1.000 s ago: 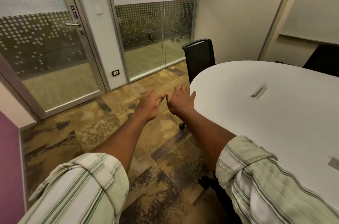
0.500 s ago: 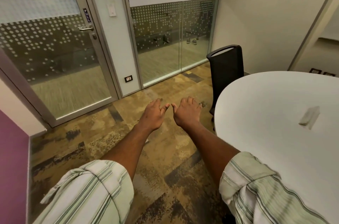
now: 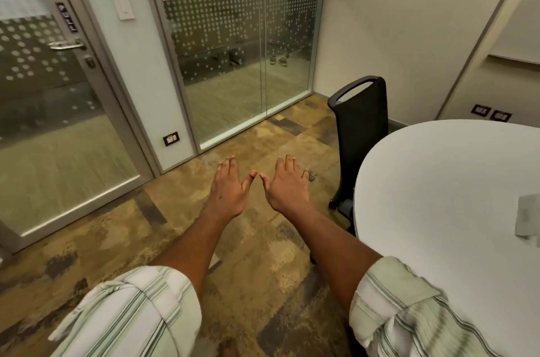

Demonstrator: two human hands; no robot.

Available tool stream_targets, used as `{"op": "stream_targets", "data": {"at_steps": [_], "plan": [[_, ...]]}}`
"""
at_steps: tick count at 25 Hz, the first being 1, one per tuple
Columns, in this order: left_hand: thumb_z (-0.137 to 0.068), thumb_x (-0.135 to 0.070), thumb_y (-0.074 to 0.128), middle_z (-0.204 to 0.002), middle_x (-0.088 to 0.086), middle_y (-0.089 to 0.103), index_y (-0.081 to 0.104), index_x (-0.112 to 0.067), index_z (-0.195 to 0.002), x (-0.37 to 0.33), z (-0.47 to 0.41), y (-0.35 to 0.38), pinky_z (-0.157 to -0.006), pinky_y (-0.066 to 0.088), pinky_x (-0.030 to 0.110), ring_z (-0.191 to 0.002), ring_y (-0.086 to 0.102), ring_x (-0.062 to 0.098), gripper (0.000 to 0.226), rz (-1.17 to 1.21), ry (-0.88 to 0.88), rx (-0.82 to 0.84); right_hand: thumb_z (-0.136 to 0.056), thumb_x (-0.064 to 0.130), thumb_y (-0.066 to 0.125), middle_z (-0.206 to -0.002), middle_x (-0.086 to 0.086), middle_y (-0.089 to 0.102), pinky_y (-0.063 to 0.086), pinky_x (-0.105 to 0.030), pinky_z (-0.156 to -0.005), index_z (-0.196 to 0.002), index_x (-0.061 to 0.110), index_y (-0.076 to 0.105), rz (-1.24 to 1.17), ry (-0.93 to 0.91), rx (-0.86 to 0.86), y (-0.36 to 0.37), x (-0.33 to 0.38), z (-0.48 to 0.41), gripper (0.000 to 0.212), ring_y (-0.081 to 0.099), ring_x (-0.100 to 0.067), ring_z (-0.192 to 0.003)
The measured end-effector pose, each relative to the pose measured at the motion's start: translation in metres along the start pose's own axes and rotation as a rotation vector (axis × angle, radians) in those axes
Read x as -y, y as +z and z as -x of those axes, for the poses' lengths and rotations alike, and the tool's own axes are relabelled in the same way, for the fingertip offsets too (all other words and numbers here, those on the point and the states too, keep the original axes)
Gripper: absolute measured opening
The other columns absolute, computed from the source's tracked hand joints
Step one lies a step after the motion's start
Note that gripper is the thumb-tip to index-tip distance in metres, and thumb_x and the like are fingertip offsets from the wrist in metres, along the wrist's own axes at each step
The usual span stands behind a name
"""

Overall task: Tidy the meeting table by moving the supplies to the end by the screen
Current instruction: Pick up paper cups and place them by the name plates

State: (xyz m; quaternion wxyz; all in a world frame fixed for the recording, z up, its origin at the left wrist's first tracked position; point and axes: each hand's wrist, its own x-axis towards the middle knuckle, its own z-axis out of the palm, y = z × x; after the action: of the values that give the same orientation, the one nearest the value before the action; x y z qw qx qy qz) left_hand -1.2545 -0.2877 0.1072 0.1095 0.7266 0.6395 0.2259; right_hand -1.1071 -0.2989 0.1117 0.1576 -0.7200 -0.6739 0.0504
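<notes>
My left hand [image 3: 227,190] and my right hand [image 3: 287,185] are stretched out side by side over the patterned carpet, palms down, fingers spread, thumbs almost touching. Neither holds anything. The white oval meeting table [image 3: 438,210] fills the right side, its rounded end close to my right forearm. A grey flap [image 3: 527,219] lies flush in the tabletop at the right edge. No supplies and no screen are in view.
A black office chair [image 3: 361,134] stands tucked at the table's far rounded end. A glass door with a handle [image 3: 67,45] and frosted glass panels [image 3: 242,64] close the room on the left and ahead. Wall sockets [image 3: 491,112] sit low on the right wall.
The view has swung left, so the table has slid toward the right edge and the door shows more. Both hands have opened from curled to flat, fingers spread.
</notes>
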Motion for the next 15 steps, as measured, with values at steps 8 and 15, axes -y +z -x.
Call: {"op": "stream_targets", "data": {"at_steps": [8,15], "plan": [[-0.093,-0.057,0.028,-0.153,0.015,0.026,0.021,-0.004,-0.147,0.060,-0.227,0.019,-0.117,0.020,0.043,-0.144,0.019,0.029,0.076,0.015,0.133,0.108,-0.099,0.050,0.026,-0.157,-0.015,0.013,0.009,-0.054,-0.116,-0.146,0.008,0.021,-0.054,0.174,0.004,0.044,0.040,-0.188,0.063,0.006,-0.031,-0.146],[-0.093,-0.058,0.027,-0.155,0.015,0.020,0.016,-0.004,-0.148,0.053,-0.371,0.060,-0.119,0.015,0.040,-0.145,0.014,0.029,0.078,0.008,0.184,0.193,-0.099,0.050,0.026,-0.158,-0.014,0.012,0.007,-0.051,-0.118,-0.147,0.008,0.020,-0.039,0.272,-0.039,0.058,0.017,-0.330,0.065,0.006,-0.030,-0.146]]}}
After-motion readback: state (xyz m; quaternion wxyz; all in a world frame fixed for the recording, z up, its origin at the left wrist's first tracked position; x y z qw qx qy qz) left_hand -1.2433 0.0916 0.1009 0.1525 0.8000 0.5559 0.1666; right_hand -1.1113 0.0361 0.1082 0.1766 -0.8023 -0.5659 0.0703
